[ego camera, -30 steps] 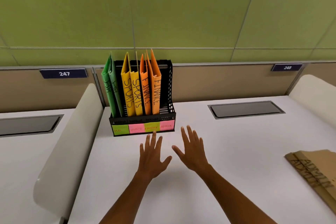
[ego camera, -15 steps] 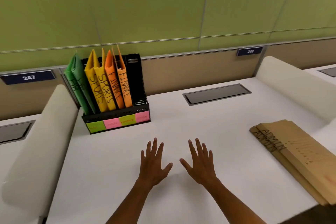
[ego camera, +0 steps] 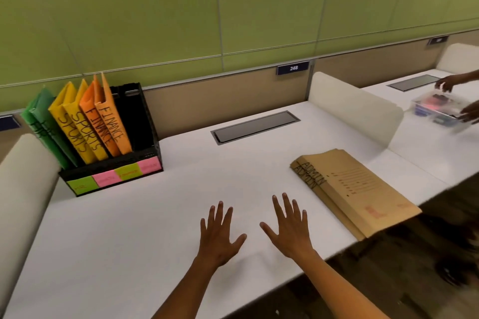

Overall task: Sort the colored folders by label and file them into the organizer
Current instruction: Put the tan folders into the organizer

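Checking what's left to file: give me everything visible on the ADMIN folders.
The ADMIN folders are two brown, kraft-paper-looking folders stacked flat on the white desk, near its front right edge, apart from the black organizer. "ADMIN" is handwritten in black along each spine edge. The top cover shows faint printed lines and reddish stamps, too blurred to read. Neither hand touches them; the right hand is the nearer one.

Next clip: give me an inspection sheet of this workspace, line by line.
Surface: white desk, mostly bare.
Job's things: black organizer holds green folders, yellow SPORTS folders and orange FINANCE folders; rightmost slot empty. Two brown ADMIN folders lie flat at right, unfiled.
Clutter: nothing seen.
Grips: left hand and right hand open, holding nothing.
Cables: nothing seen; closed cable hatch.
Surroundings: another person's hands at a clear box on the neighbouring desk.
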Motion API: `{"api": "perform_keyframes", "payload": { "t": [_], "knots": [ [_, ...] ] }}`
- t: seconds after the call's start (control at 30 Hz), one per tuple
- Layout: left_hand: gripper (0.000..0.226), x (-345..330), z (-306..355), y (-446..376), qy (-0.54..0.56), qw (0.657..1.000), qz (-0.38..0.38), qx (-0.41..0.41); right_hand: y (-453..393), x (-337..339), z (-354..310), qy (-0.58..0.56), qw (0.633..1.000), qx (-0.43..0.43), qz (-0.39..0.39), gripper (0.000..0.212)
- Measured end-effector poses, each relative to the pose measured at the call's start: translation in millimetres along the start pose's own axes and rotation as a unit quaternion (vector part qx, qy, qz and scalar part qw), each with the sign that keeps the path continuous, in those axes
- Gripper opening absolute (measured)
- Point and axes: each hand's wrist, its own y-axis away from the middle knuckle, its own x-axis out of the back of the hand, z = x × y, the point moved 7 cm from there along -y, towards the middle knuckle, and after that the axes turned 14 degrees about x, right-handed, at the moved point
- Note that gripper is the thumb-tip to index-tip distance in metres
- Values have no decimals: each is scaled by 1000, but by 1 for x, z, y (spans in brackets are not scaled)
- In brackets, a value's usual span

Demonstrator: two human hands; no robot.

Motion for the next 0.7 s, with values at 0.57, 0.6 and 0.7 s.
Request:
{"api": "perform_keyframes", "payload": {
  "t": [0.57, 0.6, 0.7],
  "knots": [
    [90, -73, 198, 2, -35, 992, -66, -99, 75, 45, 202, 2, 987, -161, 24, 88],
    [89, -76, 207, -5, -32, 992, -70, -103, 73, 46, 212, 3, 986, -168, 23, 88],
    [88, -82, 234, -24, -14, 990, -82, -113, 65, 46, 240, 2, 983, -186, 13, 88]
  ]
}}
